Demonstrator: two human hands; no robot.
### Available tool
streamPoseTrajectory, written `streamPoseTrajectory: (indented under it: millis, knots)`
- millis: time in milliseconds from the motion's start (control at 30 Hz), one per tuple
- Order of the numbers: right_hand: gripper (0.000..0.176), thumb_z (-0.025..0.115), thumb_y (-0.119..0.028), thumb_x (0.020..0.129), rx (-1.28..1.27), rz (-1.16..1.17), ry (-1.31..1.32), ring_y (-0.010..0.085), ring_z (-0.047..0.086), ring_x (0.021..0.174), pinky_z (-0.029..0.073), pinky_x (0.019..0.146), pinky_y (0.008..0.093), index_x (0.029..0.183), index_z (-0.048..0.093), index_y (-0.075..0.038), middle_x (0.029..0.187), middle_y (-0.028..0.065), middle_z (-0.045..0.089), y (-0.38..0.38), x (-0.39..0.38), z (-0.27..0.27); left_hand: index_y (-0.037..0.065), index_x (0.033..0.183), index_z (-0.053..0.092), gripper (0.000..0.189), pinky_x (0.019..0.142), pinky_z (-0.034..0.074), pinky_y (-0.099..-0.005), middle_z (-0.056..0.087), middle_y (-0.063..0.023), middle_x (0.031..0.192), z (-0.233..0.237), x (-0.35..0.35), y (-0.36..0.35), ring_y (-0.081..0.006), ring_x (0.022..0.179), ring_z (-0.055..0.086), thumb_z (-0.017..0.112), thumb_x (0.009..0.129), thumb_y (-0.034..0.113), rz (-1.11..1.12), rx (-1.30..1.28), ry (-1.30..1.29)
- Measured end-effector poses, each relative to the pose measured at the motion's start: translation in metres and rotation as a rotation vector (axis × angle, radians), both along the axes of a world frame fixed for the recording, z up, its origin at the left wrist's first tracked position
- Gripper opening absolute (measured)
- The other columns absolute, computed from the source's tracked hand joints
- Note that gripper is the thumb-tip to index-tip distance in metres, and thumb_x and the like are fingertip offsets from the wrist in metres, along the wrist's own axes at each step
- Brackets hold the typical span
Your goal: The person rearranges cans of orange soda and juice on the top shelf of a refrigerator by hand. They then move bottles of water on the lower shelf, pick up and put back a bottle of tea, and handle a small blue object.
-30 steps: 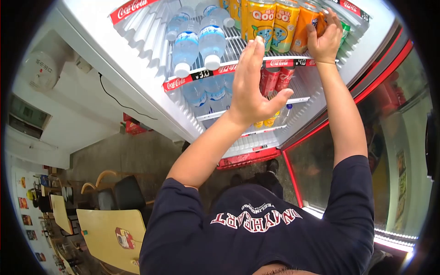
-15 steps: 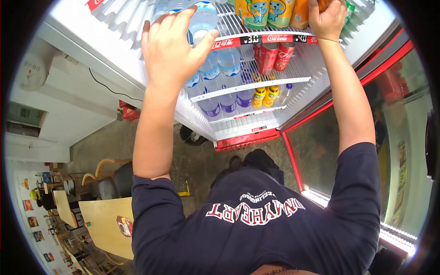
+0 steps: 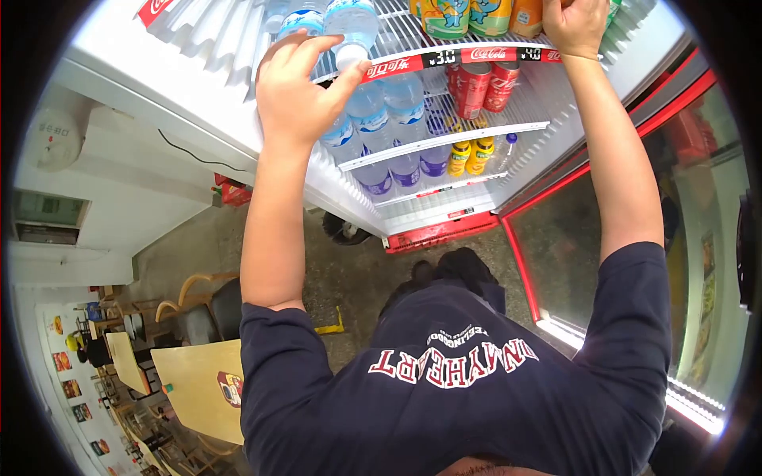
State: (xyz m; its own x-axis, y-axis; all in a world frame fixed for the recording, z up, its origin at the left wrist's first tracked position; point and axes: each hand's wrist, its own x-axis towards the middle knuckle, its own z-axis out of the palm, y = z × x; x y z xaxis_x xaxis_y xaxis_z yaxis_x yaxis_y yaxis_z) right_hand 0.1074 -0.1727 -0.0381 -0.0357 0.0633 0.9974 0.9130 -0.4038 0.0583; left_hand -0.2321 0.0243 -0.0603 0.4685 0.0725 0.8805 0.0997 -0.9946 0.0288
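Note:
My left hand point(image 3: 294, 99) is at the left end of the upper shelf, thumb and fingertips around the white-capped neck of a clear water bottle point(image 3: 353, 24) that points outward. More blue-labelled water bottles point(image 3: 303, 22) lie beside it, partly behind my fingers. At the right of the same shelf, my right hand point(image 3: 575, 30) has its fingers curled, cut by the top edge of the view. Just left of it is an orange can point(image 3: 526, 17), with yellow-and-green cans point(image 3: 444, 17) farther left. What the right fingers hold, if anything, is hidden.
Lower shelves hold upright water bottles point(image 3: 369, 115), red cola cans point(image 3: 475, 89) and small yellow bottles point(image 3: 459, 159). The red-framed fridge door point(image 3: 520, 266) stands open at the right. A wooden table point(image 3: 198, 381) and a chair point(image 3: 198, 317) are at the lower left.
The whole view has shifted slightly down and right. My left thumb and fingers have drawn closer together around the bottle's neck. My right hand stays by the orange can, now farther out of view.

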Motion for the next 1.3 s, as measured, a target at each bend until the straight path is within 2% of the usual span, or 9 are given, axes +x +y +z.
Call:
streamPoseTrajectory:
  millis: [167,367,467,667,767,867,1067,1167,1300]
  knots:
    - [0.056,0.057,-0.038,0.098,-0.008,-0.03,0.01,0.0462,0.049,0.121,0.038,0.105,0.0512,0.135,0.051,0.004,0.132,0.0276,0.053,-0.0008,-0.0024,-0.0005,0.008,0.093,0.076,0.024,0.091,0.052,-0.0398,0.074,-0.0083,0.091,-0.0043,0.0042,-0.0008,-0.0312,0.104,0.069,0.084,0.078,0.026,-0.03,-0.074,-0.079]
    - [0.057,0.057,-0.04,0.099,-0.015,-0.007,0.054,0.0458,0.049,0.122,0.037,0.106,0.0511,0.136,0.05,0.003,0.133,0.0272,0.052,-0.001,-0.0016,-0.0025,0.008,0.088,0.076,0.021,0.093,0.052,-0.0404,0.074,-0.0063,0.086,-0.0077,0.0031,-0.0019,-0.0309,0.108,0.069,0.084,0.079,0.025,0.022,-0.118,-0.109]
    - [0.059,0.057,-0.042,0.099,0.003,-0.075,-0.042,0.0454,0.049,0.123,0.036,0.107,0.0509,0.137,0.05,0.002,0.134,0.0267,0.052,0.0002,0.0021,-0.0005,0.008,0.087,0.076,0.021,0.093,0.052,-0.0401,0.072,-0.0055,0.08,-0.0084,0.0032,-0.0005,-0.0304,0.108,0.069,0.084,0.079,0.025,0.013,-0.122,-0.095]
    - [0.058,0.057,-0.042,0.099,-0.019,-0.049,0.015,0.0448,0.049,0.124,0.036,0.107,0.0505,0.137,0.05,0.002,0.134,0.0263,0.052,-0.0018,-0.0039,-0.0005,0.008,0.086,0.075,0.019,0.094,0.051,-0.0413,0.068,-0.0041,0.07,-0.0057,0.0026,-0.0018,-0.031,0.106,0.069,0.083,0.08,0.025,0.013,-0.14,-0.073]
    - [0.057,0.057,-0.041,0.099,0.02,-0.018,-0.025,0.0448,0.049,0.123,0.038,0.106,0.0498,0.137,0.05,0.002,0.134,0.0265,0.052,0.0012,0.0001,-0.0016,0.009,0.086,0.075,0.019,0.094,0.051,-0.0423,0.065,-0.0037,0.068,-0.0057,0.0029,-0.0004,-0.0317,0.107,0.069,0.083,0.081,0.025,-0.012,-0.146,-0.068]
    - [0.058,0.058,-0.041,0.099,-0.003,0.011,0.017,0.0451,0.05,0.121,0.039,0.104,0.0496,0.137,0.05,0.002,0.133,0.0267,0.053,0.0002,-0.0051,0.0009,0.013,0.081,0.072,0.025,0.089,0.05,-0.0406,0.062,-0.0023,0.068,-0.0084,0.0041,0.0017,-0.0299,0.101,0.068,0.085,0.076,0.034,-0.011,-0.178,-0.087]
    - [0.06,0.058,-0.043,0.099,0.01,-0.013,0.015,0.0459,0.05,0.12,0.04,0.103,0.0507,0.136,0.05,0.003,0.131,0.0273,0.054,0.0014,-0.0002,-0.003,0.012,0.08,0.071,0.026,0.088,0.051,-0.0417,0.06,-0.0027,0.066,-0.0072,0.0038,0.0011,-0.0301,0.098,0.068,0.086,0.073,0.033,-0.025,-0.138,-0.094]
    - [0.058,0.058,-0.041,0.099,0.005,-0.01,0.023,0.0461,0.05,0.121,0.04,0.104,0.0506,0.136,0.05,0.003,0.131,0.0275,0.054,0.0012,-0.0017,-0.0026,0.01,0.086,0.073,0.023,0.091,0.05,-0.0439,0.06,-0.0032,0.069,-0.0023,-0.0013,-0.0063,-0.0332,0.111,0.067,0.086,0.077,0.027,-0.011,-0.186,-0.023]
    - [0.057,0.059,-0.039,0.099,-0.008,-0.056,-0.022,0.0458,0.049,0.122,0.039,0.105,0.0503,0.136,0.05,0.003,0.132,0.0271,0.054,0.0002,-0.0014,-0.0017,0.011,0.085,0.073,0.024,0.09,0.05,-0.0439,0.059,-0.003,0.07,-0.0024,-0.0011,-0.0042,-0.033,0.111,0.066,0.086,0.076,0.029,-0.015,-0.152,-0.023]
